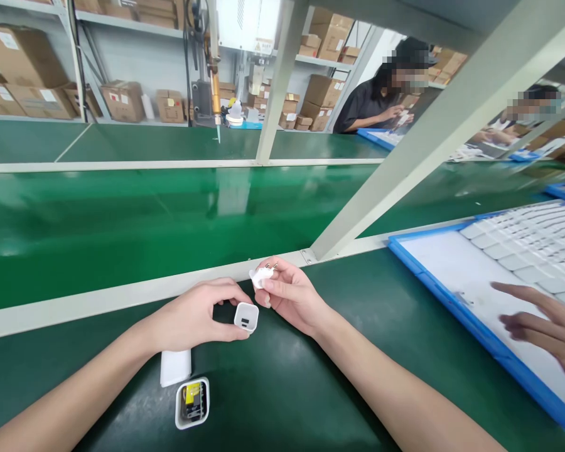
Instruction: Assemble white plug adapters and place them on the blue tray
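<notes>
Factory assembly line; conveyor belt (169,213); stacked cartons (122,100)

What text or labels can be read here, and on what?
None legible.
Cartons on the shelves: white and red stickers, too small to read.
Machine housing: a small label at its lower edge, blurred.
Open charger half on the bench: yellow part inside, no readable marking.
White housing in the left hand and plug piece in the right hand: plain.

1. Charger shell (246,316) in left hand (193,320): white plastic, smooth, semi-gloss.
2. Plug piece (262,275) in right hand (289,298): white plastic w/ shiny metal pins.
3. Open housing (193,402) on bench: white plastic rim.
4. Bench mat (287,389): dark green, matt, rubbery.
5. Conveyor belt (145,220): green, glossy.
6. Tray (452,295): blue plastic rim.
7. Boxes (122,100): brown cardboard, matt.
</notes>
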`<state>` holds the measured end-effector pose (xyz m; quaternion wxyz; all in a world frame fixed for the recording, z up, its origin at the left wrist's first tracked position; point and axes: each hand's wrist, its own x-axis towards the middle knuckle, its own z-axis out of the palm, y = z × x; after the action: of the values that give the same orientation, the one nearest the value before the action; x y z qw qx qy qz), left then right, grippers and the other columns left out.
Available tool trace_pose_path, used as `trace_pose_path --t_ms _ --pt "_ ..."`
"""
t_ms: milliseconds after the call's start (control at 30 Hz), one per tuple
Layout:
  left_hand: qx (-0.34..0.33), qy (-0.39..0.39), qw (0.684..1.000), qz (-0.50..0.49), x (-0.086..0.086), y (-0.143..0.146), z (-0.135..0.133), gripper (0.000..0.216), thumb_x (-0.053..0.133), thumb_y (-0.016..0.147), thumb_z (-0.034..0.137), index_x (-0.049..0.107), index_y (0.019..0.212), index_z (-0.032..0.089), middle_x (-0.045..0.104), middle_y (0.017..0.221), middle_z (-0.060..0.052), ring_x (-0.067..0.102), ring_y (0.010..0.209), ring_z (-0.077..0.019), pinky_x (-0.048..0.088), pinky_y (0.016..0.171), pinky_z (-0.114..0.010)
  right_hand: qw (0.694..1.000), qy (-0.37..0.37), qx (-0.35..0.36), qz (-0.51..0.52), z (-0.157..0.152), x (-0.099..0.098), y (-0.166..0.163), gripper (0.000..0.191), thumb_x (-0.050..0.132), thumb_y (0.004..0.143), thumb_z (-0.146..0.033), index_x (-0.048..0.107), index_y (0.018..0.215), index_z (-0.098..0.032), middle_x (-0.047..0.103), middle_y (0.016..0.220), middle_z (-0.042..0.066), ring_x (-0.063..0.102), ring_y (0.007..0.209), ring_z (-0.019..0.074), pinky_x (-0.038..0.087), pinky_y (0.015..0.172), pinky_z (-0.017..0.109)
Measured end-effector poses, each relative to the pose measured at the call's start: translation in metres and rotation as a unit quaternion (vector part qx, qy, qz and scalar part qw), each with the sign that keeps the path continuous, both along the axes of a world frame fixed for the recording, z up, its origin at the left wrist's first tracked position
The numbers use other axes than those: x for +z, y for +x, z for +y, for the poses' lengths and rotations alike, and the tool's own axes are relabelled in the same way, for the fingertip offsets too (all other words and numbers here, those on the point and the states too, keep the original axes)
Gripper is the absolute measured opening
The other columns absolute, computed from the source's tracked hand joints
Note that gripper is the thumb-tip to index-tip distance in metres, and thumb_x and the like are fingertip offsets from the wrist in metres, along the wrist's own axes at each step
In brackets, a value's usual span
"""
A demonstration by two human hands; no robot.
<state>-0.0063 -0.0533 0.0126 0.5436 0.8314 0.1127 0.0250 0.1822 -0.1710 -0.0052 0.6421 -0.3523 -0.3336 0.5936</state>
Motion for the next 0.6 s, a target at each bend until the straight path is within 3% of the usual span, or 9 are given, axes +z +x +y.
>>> trace_pose_path --t_ms 200,367,467,600 --pt "-0.010 0.025 1.000 -0.008 0.007 -0.004 0.000 0.028 0.074 0.083 0.032 0.071 0.110 0.028 0.069 0.112 0.000 0.063 0.103 -0.0196 0.049 0.090 -0.030 1.000 0.004 0.004 0.011 0.000 0.001 -0.001 0.025 0.085 0.081 -0.017 0.067 0.098 -0.017 0.065 0.079 0.000 0.057 0.063 0.0097 0.044 0.063 0.023" --pt "0.010 0.121 0.991 -0.053 0.021 -0.014 -0.004 0.031 0.073 0.084 0.039 0.071 0.114 0.033 0.071 0.121 0.002 0.066 0.112 -0.0226 0.052 0.096 -0.027 1.000 0.001 -0.017 0.011 -0.005 0.001 -0.008 0.033 0.091 0.075 -0.022 0.067 0.097 -0.017 0.068 0.080 0.002 0.060 0.064 0.0113 0.045 0.061 0.023" --pt "0.052 0.158 0.981 -0.099 0.009 -0.014 -0.006 0.030 0.074 0.080 0.041 0.072 0.109 0.037 0.074 0.113 0.007 0.072 0.102 -0.0214 0.057 0.086 -0.021 1.000 0.004 -0.012 0.019 -0.006 -0.006 -0.008 0.038 0.094 0.070 -0.026 0.068 0.097 -0.017 0.069 0.080 0.002 0.061 0.065 0.0130 0.047 0.062 0.025" --pt "0.127 0.136 0.974 -0.127 -0.018 -0.007 -0.018 0.020 0.073 0.074 0.044 0.075 0.094 0.039 0.076 0.097 0.012 0.074 0.089 -0.0193 0.058 0.078 -0.018 0.999 0.024 0.001 0.021 -0.006 -0.017 -0.005 0.039 0.094 0.070 -0.026 0.069 0.099 -0.017 0.070 0.081 0.003 0.062 0.066 0.0133 0.050 0.064 0.025"
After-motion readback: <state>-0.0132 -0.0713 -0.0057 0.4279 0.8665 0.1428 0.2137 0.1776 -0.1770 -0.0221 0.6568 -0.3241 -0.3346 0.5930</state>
